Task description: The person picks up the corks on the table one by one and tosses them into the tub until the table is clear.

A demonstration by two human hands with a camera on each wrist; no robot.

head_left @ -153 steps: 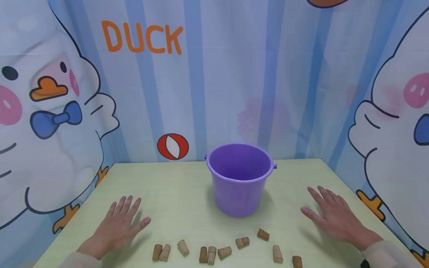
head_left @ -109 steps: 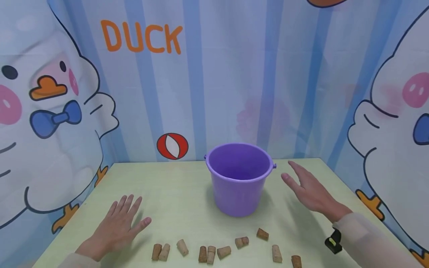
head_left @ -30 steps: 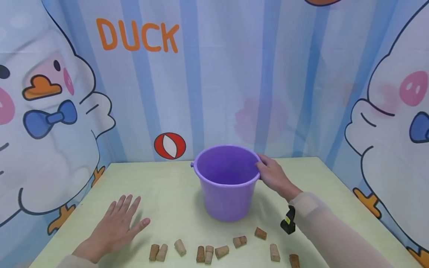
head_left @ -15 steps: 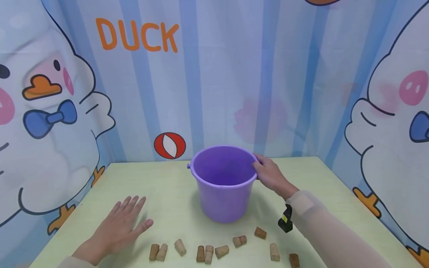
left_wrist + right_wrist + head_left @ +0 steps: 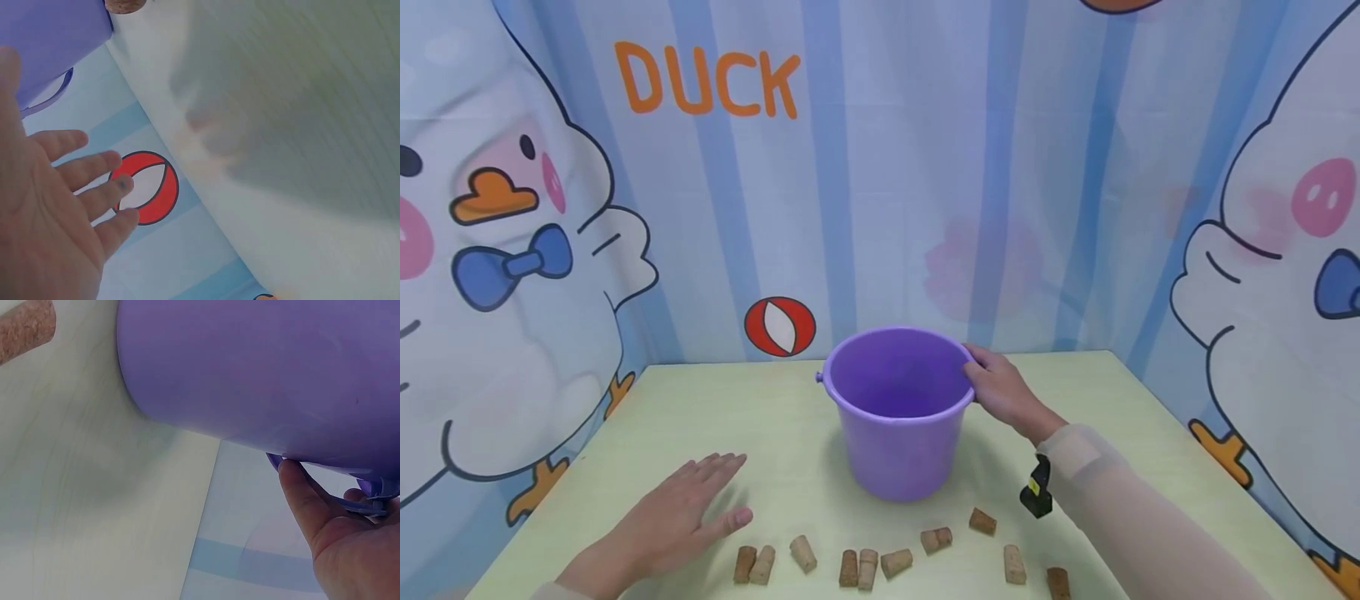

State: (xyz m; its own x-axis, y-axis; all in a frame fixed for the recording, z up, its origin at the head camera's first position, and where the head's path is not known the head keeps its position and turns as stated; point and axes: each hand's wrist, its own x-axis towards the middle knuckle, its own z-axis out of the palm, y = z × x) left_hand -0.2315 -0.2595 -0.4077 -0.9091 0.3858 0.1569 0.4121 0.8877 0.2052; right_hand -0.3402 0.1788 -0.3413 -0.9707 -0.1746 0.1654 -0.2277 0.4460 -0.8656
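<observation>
A purple bucket (image 5: 901,458) stands upright with its mouth up near the middle of the table. My right hand (image 5: 1006,393) grips its right rim, thumb over the edge. In the right wrist view, the fingers (image 5: 303,500) lie under the rim beside the folded handle (image 5: 353,505). My left hand (image 5: 673,521) hovers low over the table at the left, fingers extended and thumb apart, holding nothing. Closest to it are two corks, a darker one (image 5: 745,565) and a paler one (image 5: 763,566). Another cork (image 5: 802,553) lies a little to their right.
Several more corks, among them one in front of the bucket (image 5: 936,540) and one at the right (image 5: 1014,564), lie along the near part of the pale table (image 5: 722,408). A printed curtain (image 5: 910,167) with duck pictures closes off the back and sides.
My right hand has reached from the right, taken the bucket's rim and drawn it left and slightly nearer. Lately my left hand has turned and shifted toward the corks, which stay put.
</observation>
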